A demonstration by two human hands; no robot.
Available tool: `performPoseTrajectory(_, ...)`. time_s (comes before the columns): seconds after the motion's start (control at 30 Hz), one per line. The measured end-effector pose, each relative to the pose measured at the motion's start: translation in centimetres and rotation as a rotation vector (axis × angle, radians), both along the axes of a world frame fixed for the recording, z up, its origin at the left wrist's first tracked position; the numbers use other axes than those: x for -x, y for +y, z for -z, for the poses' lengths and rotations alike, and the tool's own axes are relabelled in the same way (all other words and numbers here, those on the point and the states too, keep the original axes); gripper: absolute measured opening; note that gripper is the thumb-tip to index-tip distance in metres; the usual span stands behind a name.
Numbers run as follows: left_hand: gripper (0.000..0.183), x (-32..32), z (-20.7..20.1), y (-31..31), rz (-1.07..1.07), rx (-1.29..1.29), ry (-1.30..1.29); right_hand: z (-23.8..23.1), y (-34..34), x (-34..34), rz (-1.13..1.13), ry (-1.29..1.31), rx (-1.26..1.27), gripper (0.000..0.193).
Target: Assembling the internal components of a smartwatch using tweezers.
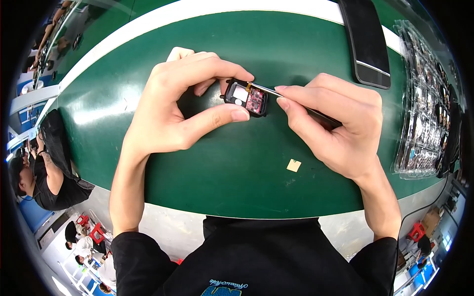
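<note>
A small black device housing [260,111] lies open, showing a red circuit board [255,100] and a white part [240,93] inside. My left hand [182,98] grips it by its edges between thumb and index finger, above the green table. With thumb and fingers closed, my right hand [340,118] holds a pair of tweezers [265,89]. Their thin metal tip reaches the upper edge of the housing, by a small amber strip [248,87]. Whether the tip pinches the strip is too small to tell.
A small pale yellow square [294,165] lies on the green table [222,172] near my right wrist. At the far right are a black flat device [366,44] and stacked clear plastic trays [422,103] of parts. Another person [47,172] sits at the left.
</note>
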State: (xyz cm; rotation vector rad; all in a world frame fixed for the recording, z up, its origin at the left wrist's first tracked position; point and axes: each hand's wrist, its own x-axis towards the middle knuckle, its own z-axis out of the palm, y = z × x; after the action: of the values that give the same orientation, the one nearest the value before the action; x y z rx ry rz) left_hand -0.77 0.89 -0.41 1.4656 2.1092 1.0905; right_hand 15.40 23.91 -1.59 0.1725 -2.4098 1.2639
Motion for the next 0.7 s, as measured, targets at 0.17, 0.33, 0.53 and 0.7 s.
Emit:
performPoseTrajectory(0.17,0.056,0.4,-0.4,-0.1,0.039,0.005,-0.049,-0.5,0.3,0.0,-0.022,-0.075,0.108,0.016)
performPoseTrajectory(0.33,0.057,0.1,-0.5,-0.3,0.011,-0.002,-0.105,-1.1,0.4,-0.1,-0.021,-0.158,0.167,0.014)
performPoseTrajectory(0.53,0.058,0.4,-0.7,-0.3,0.041,0.041,-0.063,-1.0,0.3,-0.1,-0.023,-0.168,0.159,0.013)
performPoseTrajectory(0.7,0.056,0.4,-0.7,-0.3,0.053,0.040,-0.017,-1.0,0.4,-0.2,-0.021,-0.187,0.169,0.014)
